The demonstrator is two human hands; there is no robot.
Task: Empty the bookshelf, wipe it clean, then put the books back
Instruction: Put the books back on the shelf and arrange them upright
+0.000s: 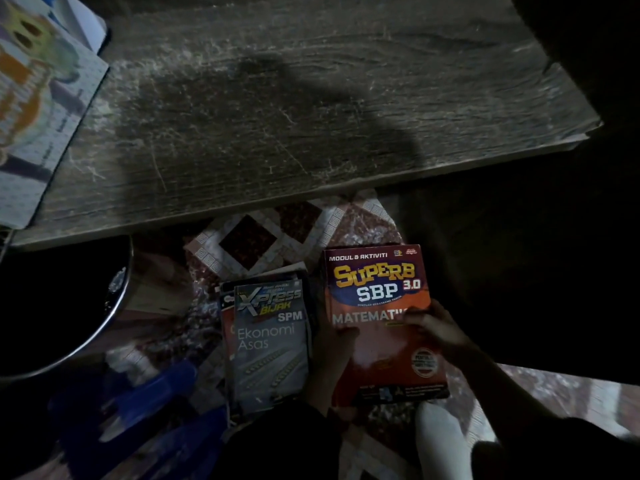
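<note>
Gripping red book [377, 289]: left hand [334, 344], right hand [437, 328]

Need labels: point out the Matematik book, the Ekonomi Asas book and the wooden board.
Matematik book [377, 289]: head view, upper cover.
Ekonomi Asas book [270, 351]: head view, cover centre.
wooden board [294, 116]: head view, dusty top.

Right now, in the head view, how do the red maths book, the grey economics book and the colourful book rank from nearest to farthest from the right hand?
1. The red maths book: gripped by the right hand at its right edge.
2. The grey economics book: to the left, on top of a stack.
3. The colourful book: far upper left, at the end of the wooden board.
</note>
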